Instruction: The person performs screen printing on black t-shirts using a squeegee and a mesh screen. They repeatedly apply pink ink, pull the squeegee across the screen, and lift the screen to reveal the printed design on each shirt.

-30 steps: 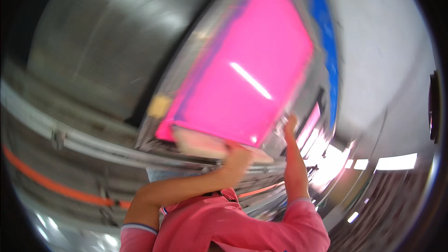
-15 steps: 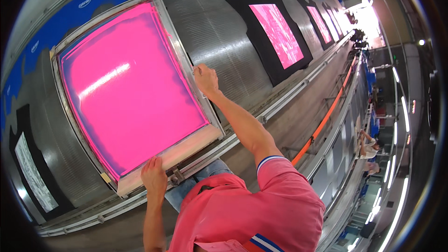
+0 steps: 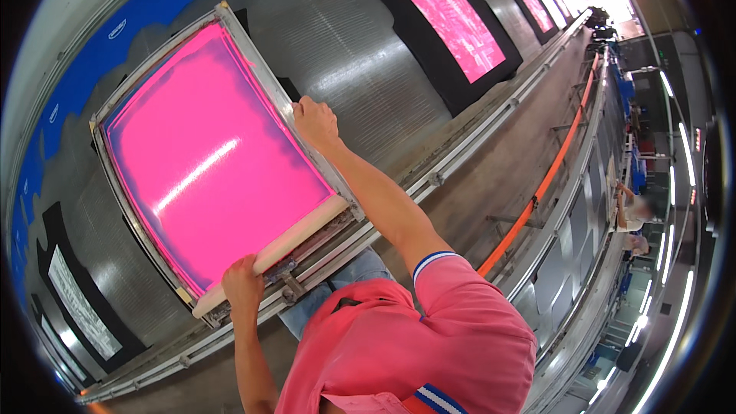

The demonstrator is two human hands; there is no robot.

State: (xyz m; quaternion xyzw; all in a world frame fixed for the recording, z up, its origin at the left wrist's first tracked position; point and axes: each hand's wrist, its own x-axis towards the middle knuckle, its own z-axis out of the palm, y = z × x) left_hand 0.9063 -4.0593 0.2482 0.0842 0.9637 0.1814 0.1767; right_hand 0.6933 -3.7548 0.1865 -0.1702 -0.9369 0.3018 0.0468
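A screen-printing frame (image 3: 264, 69) with pink ink (image 3: 195, 153) spread over its mesh is in front of me, tilted over the long metal table. My right hand (image 3: 316, 123) is closed around the frame's right side rail. At the near edge my left hand (image 3: 244, 284) is closed on the frame's end, beside the wooden squeegee (image 3: 287, 239) lying along that end; its fingers are partly hidden. Dark fabric (image 3: 288, 90) peeks out past the frame's right rail and far corner. What lies under the frame is mostly hidden.
Black shirt pieces with pink prints (image 3: 452, 27) lie farther along the table to the right. One with a white print (image 3: 83, 303) lies at left. Blue pieces (image 3: 115, 31) line the far side. A metal rail (image 3: 435, 179) runs along the near edge, and an orange bar (image 3: 537, 195) stands behind me.
The frame's far end now sits differently over the table, and dark fabric shows beyond its right rail and far corner. Both hands stay on it. My view has shifted somewhat.
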